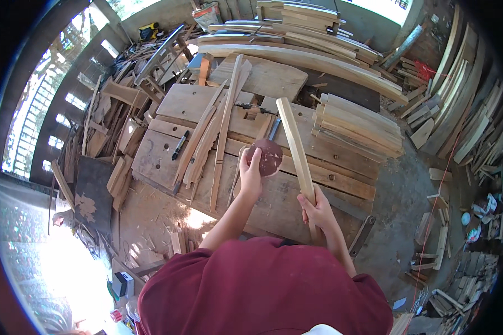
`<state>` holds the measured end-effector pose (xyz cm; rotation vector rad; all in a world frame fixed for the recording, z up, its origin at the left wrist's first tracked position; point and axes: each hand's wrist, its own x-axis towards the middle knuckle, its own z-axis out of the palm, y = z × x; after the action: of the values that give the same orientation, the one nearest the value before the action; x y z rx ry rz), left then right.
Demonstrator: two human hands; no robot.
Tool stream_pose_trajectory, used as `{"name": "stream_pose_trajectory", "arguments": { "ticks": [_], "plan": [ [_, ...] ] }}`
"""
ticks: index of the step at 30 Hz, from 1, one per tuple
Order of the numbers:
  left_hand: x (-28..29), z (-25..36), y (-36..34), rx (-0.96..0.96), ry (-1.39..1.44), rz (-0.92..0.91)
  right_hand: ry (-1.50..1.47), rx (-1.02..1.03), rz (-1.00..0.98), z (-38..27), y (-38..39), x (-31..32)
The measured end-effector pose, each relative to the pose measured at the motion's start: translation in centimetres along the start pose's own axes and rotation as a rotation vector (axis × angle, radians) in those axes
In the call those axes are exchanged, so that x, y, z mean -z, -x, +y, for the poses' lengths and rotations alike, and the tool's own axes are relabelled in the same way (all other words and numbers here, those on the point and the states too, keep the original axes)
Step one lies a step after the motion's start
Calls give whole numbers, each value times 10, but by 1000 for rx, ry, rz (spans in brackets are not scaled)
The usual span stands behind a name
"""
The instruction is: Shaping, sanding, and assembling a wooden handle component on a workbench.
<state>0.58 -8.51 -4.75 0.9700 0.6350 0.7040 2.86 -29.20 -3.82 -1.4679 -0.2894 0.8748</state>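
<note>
Here, left hand [251,176] grips round maroon disc [270,158], perhaps dusty; right hand [317,209] pale stick [298,149].

Smooth wooden strip [297,151], matt dusty disc [269,158]

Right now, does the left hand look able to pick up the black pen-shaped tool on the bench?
Probably not directly: the left hand holds the round reddish-brown disc, and several long wooden strips lie between it and the black pen-shaped tool. With that hand freed, reaching over them looks possible.
</note>
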Motion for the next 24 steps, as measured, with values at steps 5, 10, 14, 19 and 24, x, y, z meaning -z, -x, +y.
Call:
{"name": "stream_pose_trajectory", "arguments": {
  "ticks": [5,10,14,19,24],
  "plan": [
    [4,31,20,167,277,-70,-95,166,-68,-3,-21,-6],
    [14,30,29,354,486,-160,-229,344,-115,-15,-30,-10],
    [15,32,41,377,546,-217,-290,382,-113,-30,-33,-7],
    [5,54,50,388,808,-454,-222,452,-74,-38,-36,-11],
    [-7,66,38,435,953,-648,-193,451,-141,-43,-28,-17]
  ]
}}
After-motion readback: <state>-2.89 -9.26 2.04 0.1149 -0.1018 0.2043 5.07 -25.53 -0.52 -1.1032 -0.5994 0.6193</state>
